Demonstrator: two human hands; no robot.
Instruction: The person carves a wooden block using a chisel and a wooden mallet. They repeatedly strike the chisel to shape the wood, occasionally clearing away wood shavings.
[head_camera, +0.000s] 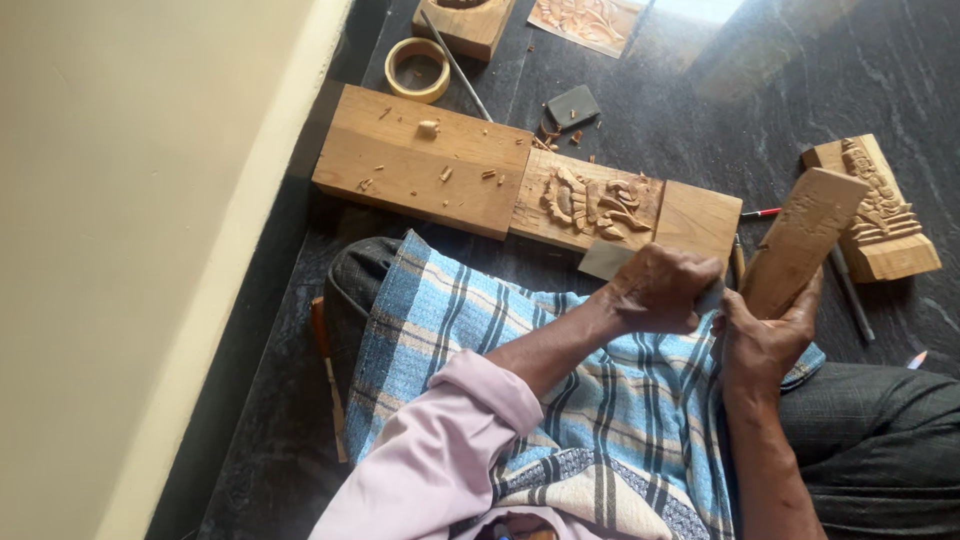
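My left hand (658, 290) is curled into a fist over my lap, closed on a grey flat piece (603, 260) that sticks out from under it toward the carved panel. My right hand (765, 340) sits just to its right, almost touching it, and grips the lower end of a plain wooden block (805, 240) that stands tilted up and away. A carved wooden panel (600, 205) with a relief figure lies on the dark floor just beyond both hands. A blue checked cloth (470, 320) covers my lap.
A long plain board (420, 165) with wood chips adjoins the panel's left end. A carved figure block (885, 215) lies at right, with a red pencil (762, 212) nearby. A tape ring (418, 68), metal rod (455, 62) and dark stone (572, 105) lie beyond. A chisel (328, 375) lies by the cream wall (130, 250).
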